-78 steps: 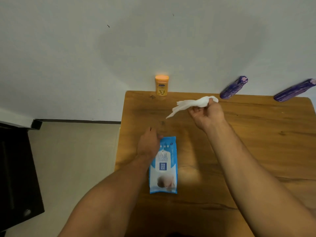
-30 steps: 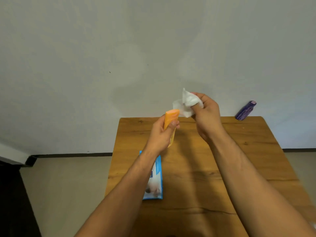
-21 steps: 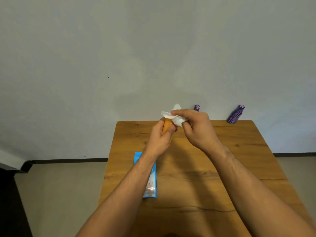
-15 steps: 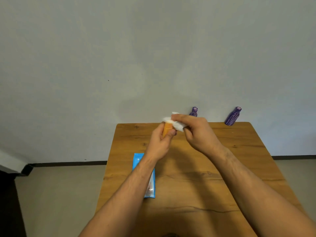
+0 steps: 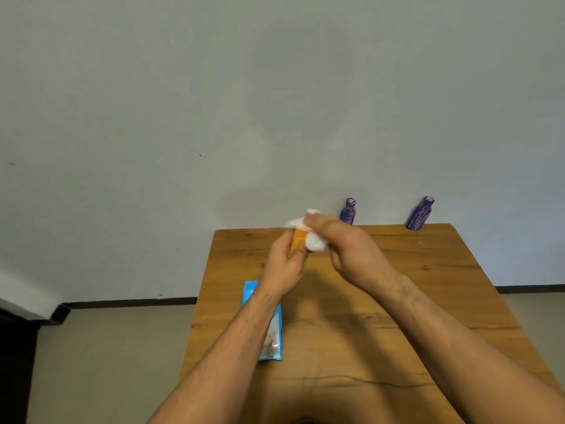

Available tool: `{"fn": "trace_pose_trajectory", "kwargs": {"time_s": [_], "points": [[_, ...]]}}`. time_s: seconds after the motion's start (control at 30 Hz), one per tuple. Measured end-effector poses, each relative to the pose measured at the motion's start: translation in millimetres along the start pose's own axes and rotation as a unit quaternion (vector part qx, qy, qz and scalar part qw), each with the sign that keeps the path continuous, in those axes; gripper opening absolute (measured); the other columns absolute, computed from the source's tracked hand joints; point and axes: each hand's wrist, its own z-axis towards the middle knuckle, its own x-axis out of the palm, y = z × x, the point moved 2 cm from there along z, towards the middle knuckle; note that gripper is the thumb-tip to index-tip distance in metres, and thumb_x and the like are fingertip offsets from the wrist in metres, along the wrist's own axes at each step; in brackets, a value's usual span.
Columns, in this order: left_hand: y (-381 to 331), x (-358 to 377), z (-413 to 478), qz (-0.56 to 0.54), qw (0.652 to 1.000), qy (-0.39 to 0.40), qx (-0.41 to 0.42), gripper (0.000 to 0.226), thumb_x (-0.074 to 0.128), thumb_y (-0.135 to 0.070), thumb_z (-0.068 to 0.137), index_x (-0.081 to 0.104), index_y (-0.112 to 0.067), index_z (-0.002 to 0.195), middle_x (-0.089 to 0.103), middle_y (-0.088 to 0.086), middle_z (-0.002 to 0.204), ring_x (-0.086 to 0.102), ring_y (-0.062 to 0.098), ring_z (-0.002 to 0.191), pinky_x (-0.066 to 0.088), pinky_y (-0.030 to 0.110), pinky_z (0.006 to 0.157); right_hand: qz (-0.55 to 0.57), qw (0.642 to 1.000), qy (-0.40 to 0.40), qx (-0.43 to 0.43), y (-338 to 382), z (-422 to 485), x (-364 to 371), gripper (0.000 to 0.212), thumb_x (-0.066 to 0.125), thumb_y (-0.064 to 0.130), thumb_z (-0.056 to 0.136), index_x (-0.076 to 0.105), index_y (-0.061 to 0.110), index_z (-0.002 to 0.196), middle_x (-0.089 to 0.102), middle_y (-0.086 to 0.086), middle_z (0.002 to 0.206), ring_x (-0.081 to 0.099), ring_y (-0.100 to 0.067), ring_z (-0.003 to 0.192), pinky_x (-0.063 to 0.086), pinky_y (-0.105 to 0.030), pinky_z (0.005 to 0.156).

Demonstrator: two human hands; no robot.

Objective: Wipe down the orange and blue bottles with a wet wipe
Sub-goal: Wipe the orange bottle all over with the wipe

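Above the bench (image 5: pixel 428 286), hands clean the orange bottle (image 5: pixel 297 241).
Left hand (image 5: pixel 282 267) curls round its base at 12 o'clock; right hand (image 5: pixel 351 252) pinches the wet wipe (image 5: pixel 315 243) over its top. Blue bottles (image 5: pixel 348 212) stand at 1 o'clock. Wetness could make the orange bottle slip and drop.

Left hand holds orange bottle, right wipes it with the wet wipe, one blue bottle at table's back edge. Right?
No. Head view shows two at the back edge: left blue bottle behind the right hand, right blue bottle near the corner. Left hand, orange bottle, wet wipe: correct.
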Motion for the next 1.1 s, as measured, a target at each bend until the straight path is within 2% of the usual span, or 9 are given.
{"fn": "trace_pose_trajectory", "kwargs": {"time_s": [0.13, 0.3, 0.43, 0.53, 0.67, 0.77, 0.87, 1.0, 1.1], "points": [[-1.9, 0.3, -0.8, 0.018, 1.0, -0.002, -0.005, 0.016, 0.053, -0.002, 0.099, 0.064, -0.012, 0.106, 0.072, -0.01, 0.084, 0.067, 0.005, 0.08, 0.049, 0.031, 0.063, 0.0, 1.0, 0.018, -0.024, 12.6, 3.0, 5.1, 0.051, 0.051, -0.004, 0.092, 0.06, 0.014, 0.14, 0.054, 0.004, 0.146, 0.045, -0.008, 0.138, 0.03, -0.021, 0.12], [-4.5, -4.4, 0.0, -0.011, 1.0, 0.011, 0.021, 0.025, 0.058, -0.018, 0.101, 0.063, -0.014, 0.125, 0.072, -0.001, 0.113, 0.067, 0.016, 0.107, 0.055, 0.034, 0.092, 0.008, 0.997, 0.003, 0.071, -2.7, 7.6, -2.4, 0.061, 0.051, -0.006, 0.093, 0.052, 0.022, 0.147, 0.056, 0.002, 0.146, 0.047, -0.007, 0.135, 0.031, -0.008, 0.112], [-2.3, -7.0, 2.1, -0.006, 1.0, 0.019, 0.017, 0.022, 0.059, -0.017, 0.1, 0.064, -0.014, 0.121, 0.072, -0.009, 0.104, 0.066, 0.004, 0.098, 0.052, 0.028, 0.084, -0.05, 0.998, 0.031, 0.01, 3.5, 4.9, 5.9, 0.062, 0.053, -0.007, 0.094, 0.048, 0.019, 0.15, 0.047, 0.002, 0.154, 0.034, -0.002, 0.141, 0.01, 0.002, 0.111], [-0.2, -3.3, 5.6, 0.003, 1.0, 0.021, 0.022, 0.02, 0.059, -0.016, 0.1, 0.064, -0.013, 0.119, 0.071, -0.009, 0.103, 0.066, 0.004, 0.097, 0.053, 0.026, 0.082, -0.011, 0.996, -0.015, 0.092, -0.2, 8.2, 4.7, 0.054, 0.048, 0.0, 0.1, 0.051, 0.027, 0.147, 0.052, 0.004, 0.15, 0.045, -0.007, 0.138, 0.016, 0.006, 0.102], [13.9, -1.5, 5.6, 0.008, 0.999, 0.033, -0.017, 0.023, 0.058, -0.016, 0.099, 0.063, -0.015, 0.12, 0.071, -0.006, 0.106, 0.066, 0.007, 0.1, 0.053, 0.026, 0.08, -0.021, 0.999, 0.032, -0.034, 12.5, 5.1, 15.5, 0.061, 0.045, -0.004, 0.088, 0.057, 0.021, 0.142, 0.054, 0.0, 0.149, 0.046, -0.006, 0.138, 0.031, -0.019, 0.116], [13.7, -2.8, 3.1, -0.026, 0.999, 0.027, -0.034, 0.018, 0.054, -0.018, 0.103, 0.064, -0.01, 0.116, 0.072, -0.001, 0.098, 0.067, 0.006, 0.088, 0.052, 0.025, 0.076, -0.006, 0.992, -0.033, 0.12, -22.5, 13.0, 3.0, 0.057, 0.048, -0.006, 0.087, 0.061, 0.016, 0.138, 0.066, -0.002, 0.133, 0.061, -0.017, 0.122, 0.042, -0.018, 0.099], [6.8, -5.6, 7.0, -0.162, 0.977, -0.004, -0.142, 0.027, 0.045, -0.027, 0.106, 0.063, -0.007, 0.114, 0.073, 0.007, 0.096, 0.071, 0.017, 0.087, 0.056, 0.036, 0.078, 0.251, 0.873, -0.196, 0.369, -50.5, 12.9, -6.0, 0.024, 0.051, 0.001, 0.095, 0.069, 0.011, 0.106, 0.071, -0.01, 0.102, 0.071, -0.033, 0.1, 0.055, -0.035, 0.076], [8.9, -5.6, 6.9, -0.324, 0.913, -0.023, -0.247, 0.049, 0.034, -0.041, 0.106, 0.06, -0.002, 0.123, 0.073, 0.016, 0.102, 0.07, 0.03, 0.093, 0.054, 0.049, 0.089, 0.467, 0.751, -0.181, 0.431, -31.5, 24.3, -2.4, 0.015, 0.049, 0.007, 0.099, 0.064, 0.007, 0.096, 0.064, -0.01, 0.095, 0.067, -0.019, 0.082, 0.058, -0.034, 0.071], [4.3, 3.3, 7.5, -0.373, 0.89, -0.032, -0.262, 0.05, 0.033, -0.042, 0.106, 0.062, -0.003, 0.12, 0.07, 0.02, 0.109, 0.067, 0.033, 0.098, 0.05, 0.054, 0.097, 0.303, 0.875, -0.138, 0.351, -7.2, 33.8, 9.4, 0.022, 0.05, 0.015, 0.099, 0.068, 0.01, 0.11, 0.067, -0.007, 0.107, 0.064, -0.023, 0.101, 0.051, -0.037, 0.091]]}}
